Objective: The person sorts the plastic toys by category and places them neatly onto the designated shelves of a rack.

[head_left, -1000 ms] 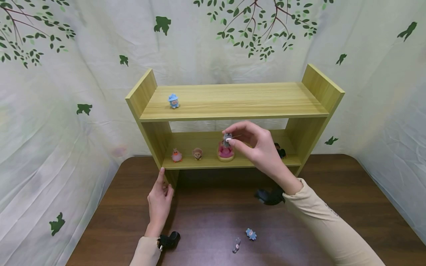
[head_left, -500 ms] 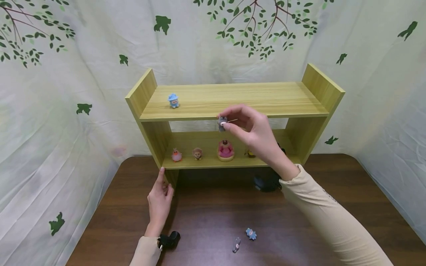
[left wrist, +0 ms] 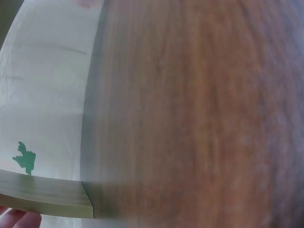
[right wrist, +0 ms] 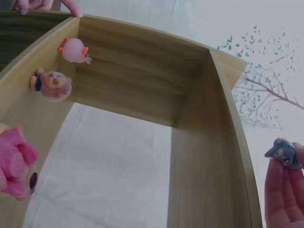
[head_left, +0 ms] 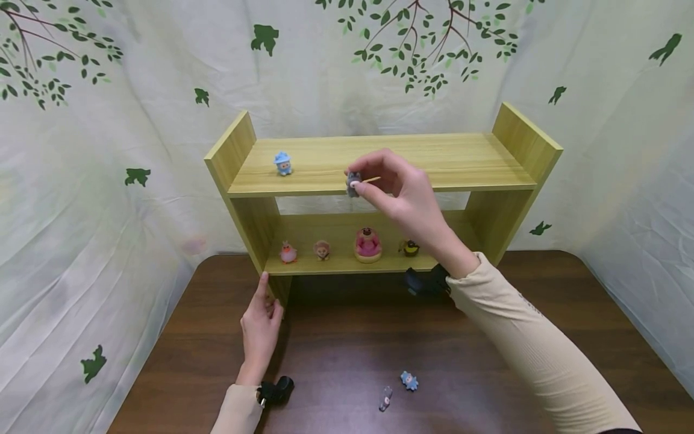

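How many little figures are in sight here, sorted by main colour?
Blue: 2 (hatted figure, spiky figure)
Grey: 2 (held figure, slim figure)
Pink: 2 (bird, seated figure)
Pinkish brown: 1 (small figure)
Yellow and black: 1 (rightmost shelf figure in sight)
Total in sight: 8

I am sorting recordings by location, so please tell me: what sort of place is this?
Probably an indoor tabletop set, perhaps arranged for filming: leaf-printed cloth hangs behind and at both sides of a brown table, where a wood-coloured shelf holds small toy figures.
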Tool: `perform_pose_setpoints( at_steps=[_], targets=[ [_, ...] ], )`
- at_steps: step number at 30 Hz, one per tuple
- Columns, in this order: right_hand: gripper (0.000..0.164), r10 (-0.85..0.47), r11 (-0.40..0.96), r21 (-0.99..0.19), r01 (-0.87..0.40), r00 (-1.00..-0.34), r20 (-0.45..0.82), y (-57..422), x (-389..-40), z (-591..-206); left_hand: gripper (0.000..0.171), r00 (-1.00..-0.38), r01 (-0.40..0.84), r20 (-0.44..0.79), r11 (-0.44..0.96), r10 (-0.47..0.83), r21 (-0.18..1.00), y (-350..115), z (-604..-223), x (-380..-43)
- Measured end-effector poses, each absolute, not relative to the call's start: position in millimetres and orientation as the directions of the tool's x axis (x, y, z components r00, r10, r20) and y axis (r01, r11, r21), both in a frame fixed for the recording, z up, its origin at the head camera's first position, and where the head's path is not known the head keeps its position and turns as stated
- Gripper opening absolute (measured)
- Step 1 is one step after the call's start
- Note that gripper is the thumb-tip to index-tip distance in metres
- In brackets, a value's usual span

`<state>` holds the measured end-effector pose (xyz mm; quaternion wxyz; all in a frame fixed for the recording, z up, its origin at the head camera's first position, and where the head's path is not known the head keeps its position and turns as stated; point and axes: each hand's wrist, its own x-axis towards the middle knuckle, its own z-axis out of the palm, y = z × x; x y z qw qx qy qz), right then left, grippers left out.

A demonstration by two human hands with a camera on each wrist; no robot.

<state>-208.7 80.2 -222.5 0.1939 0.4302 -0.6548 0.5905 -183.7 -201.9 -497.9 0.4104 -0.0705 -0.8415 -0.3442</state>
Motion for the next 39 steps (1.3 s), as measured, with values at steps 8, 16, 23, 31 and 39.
perform_pose_setpoints(
  at_steps=[8, 16, 23, 31, 39],
  targets=[
    [0.019, -0.358, -0.033, -0.613, -0.789, -0.564, 0.745, 74, -215, -212, 0.085, -0.649, 0.406, 0.741, 0.747, -0.170, 0.527, -202, -497, -184],
    [0.018, -0.384, 0.037, -0.661, -0.749, -0.621, 0.683, 65, -224, -199, 0.086, -0.653, 0.400, 0.737, 0.748, -0.172, 0.529, -201, -497, -183],
    [0.017, -0.403, 0.112, -0.668, -0.736, -0.648, 0.646, 57, -234, -191, 0.086, -0.653, 0.397, 0.736, 0.749, -0.175, 0.530, -202, -498, -183],
    [0.018, -0.419, 0.145, -0.664, -0.733, -0.654, 0.630, 50, -243, -188, 0.084, -0.673, 0.377, 0.718, 0.754, -0.177, 0.538, -202, -498, -183],
    [0.018, -0.431, 0.184, -0.656, -0.732, -0.660, 0.615, 46, -249, -185, 0.087, -0.663, 0.389, 0.730, 0.756, -0.168, 0.527, -202, -499, -184]
  ],
)
